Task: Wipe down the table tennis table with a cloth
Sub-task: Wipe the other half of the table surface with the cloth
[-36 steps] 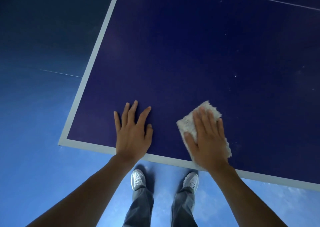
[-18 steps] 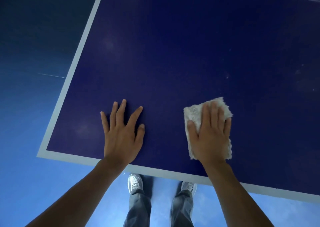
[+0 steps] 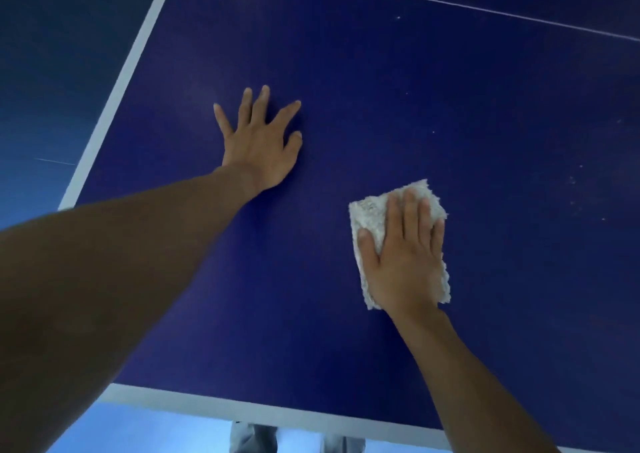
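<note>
The dark blue table tennis table (image 3: pixel 398 113) fills most of the head view, with white border lines along its left and near edges. A folded, fluffy white cloth (image 3: pixel 370 217) lies flat on it at centre right. My right hand (image 3: pixel 405 258) presses down on the cloth with straight fingers, covering most of it. My left hand (image 3: pixel 258 141) lies flat on the bare surface farther in and to the left, fingers spread. Small pale specks dot the surface to the right of the cloth.
A thin white centre line (image 3: pixel 485 7) crosses the table at the top right. Blue floor (image 3: pixel 41 89) lies beyond the left edge and below the near edge. My grey trouser legs (image 3: pixel 252 438) show under the near edge.
Both hands have moved farther in from the near edge. My right hand has pushed the cloth forward and to the right. My feet have dropped almost out of view.
</note>
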